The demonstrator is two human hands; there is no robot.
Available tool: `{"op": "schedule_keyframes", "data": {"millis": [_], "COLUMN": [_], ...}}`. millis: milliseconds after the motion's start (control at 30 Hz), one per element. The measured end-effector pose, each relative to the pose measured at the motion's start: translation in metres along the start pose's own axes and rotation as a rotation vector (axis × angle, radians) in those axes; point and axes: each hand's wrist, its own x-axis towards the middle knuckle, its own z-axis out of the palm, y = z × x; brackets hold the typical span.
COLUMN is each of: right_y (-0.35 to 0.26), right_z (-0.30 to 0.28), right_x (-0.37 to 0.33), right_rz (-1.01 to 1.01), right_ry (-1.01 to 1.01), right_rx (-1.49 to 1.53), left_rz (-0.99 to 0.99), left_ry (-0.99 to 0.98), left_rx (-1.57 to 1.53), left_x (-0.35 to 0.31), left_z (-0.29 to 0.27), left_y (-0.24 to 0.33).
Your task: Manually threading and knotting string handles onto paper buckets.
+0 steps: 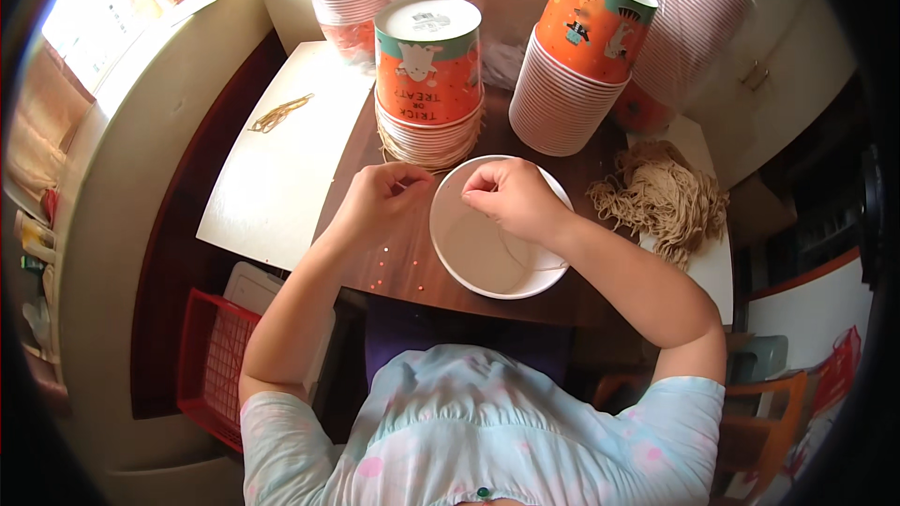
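A white paper bucket (487, 258) with its open mouth toward me stands near the table's front edge. My right hand (516, 197) is over its mouth, thumb and fingertips pinched together on a thin cord (511, 248). That cord hangs inside the bucket and runs to the rim at the lower right. Just left of the bucket, my left hand (389, 195) is closed in a pinch; whatever is between its fingertips is too small to make out. Behind my hands stands an upside-down stack of orange and green printed buckets (429, 75), with loops of beige cord (469, 142) around its lower part.
A heap of beige cords (666, 197) lies at the right. Another tilted bucket stack (572, 84) and a plastic-wrapped stack (689, 28) stand behind. Small reddish dots (415, 263) lie on the brown table (375, 262). A few cords (281, 112) rest on the left white board. A red crate (220, 356) sits below left.
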Motion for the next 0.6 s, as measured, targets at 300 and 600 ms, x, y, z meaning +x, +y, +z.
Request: {"op": "schedule_keyframes", "data": {"millis": [300,600], "right_y": [0.000,0.004], "right_z": [0.009,0.011], "right_x": [0.009,0.001], "right_rz": [0.067,0.065], "right_ry": [0.086,0.092], "right_rx": [0.012,-0.034], "left_rz": [-0.046,-0.051], "left_ry": [-0.182,-0.205], "left_rx": [-0.306,-0.353], "left_x": [0.007,0.001], "left_z": [0.012,0.014], "left_y": [-0.001,0.004]}}
